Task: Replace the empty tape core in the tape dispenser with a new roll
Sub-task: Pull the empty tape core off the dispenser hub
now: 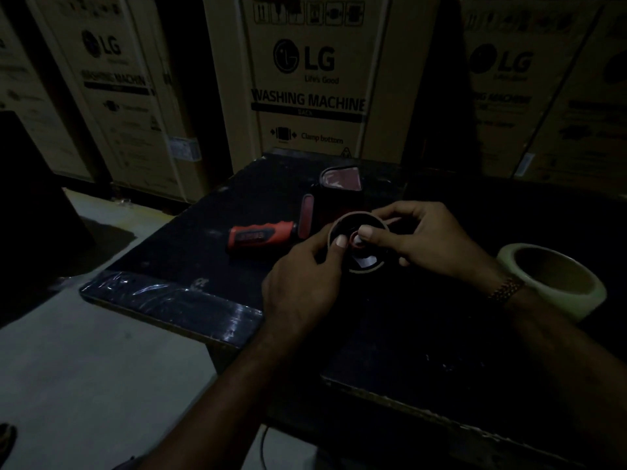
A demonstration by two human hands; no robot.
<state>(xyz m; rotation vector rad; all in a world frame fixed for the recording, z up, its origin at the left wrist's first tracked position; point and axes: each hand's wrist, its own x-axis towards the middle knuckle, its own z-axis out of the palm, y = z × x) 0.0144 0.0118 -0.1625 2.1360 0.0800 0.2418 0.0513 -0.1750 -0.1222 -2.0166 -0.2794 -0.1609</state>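
Both your left hand (302, 276) and right hand (427, 239) pinch the empty tape core (358, 244) on the tape dispenser (271, 232). Uneven pulling could jam it on the hub.

One head-worn wide-angle camera looks forward and down from above the person's forearms onto a dark table (210, 212). The hands sit close, near frame centre. Stacked cardboard boxes (305, 79) fill the background beyond the table's far edge.

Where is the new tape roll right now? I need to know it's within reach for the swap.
In the head view the new tape roll sits at the right on the dark table, beside the right hand's wrist, untouched.
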